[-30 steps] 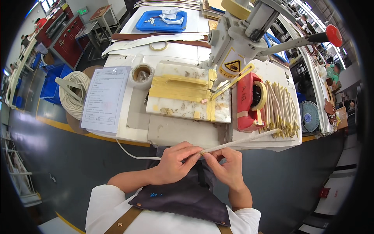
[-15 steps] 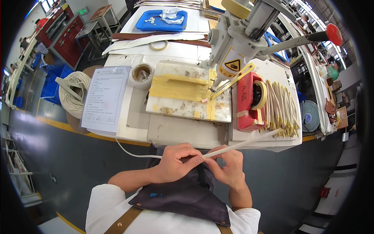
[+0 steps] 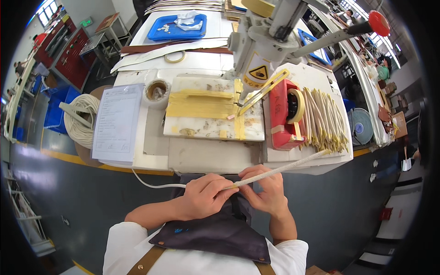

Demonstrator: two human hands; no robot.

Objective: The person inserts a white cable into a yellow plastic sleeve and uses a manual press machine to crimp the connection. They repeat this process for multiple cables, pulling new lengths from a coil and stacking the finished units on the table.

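A white cord (image 3: 293, 163) runs up to the right from my hands, its tip wrapped in yellow just below a bundle of cut cords (image 3: 323, 119). My left hand (image 3: 208, 195) is closed round the cord, with a small yellow patch of tape (image 3: 234, 185) showing at its fingertips. Beside it, my right hand (image 3: 266, 192) has its thumb and fingers closed on the same cord. To the left of my hands, the cord drops away in a loose curve toward the table's front edge. Both hands are in front of the dark apron (image 3: 215, 238).
Ahead stands a grey lever press (image 3: 270, 46) with a red-knobbed handle, over a taped white board (image 3: 206, 128). A red tape dispenser (image 3: 278, 117) is beside the cord bundle. At left are a printed sheet (image 3: 117, 123), a tape roll (image 3: 156, 91) and a cord coil (image 3: 82, 119).
A yellow patch has come into sight on the cord by my left fingertips. The blurred cord end now shows sharply. The bench has shifted slightly left in view.
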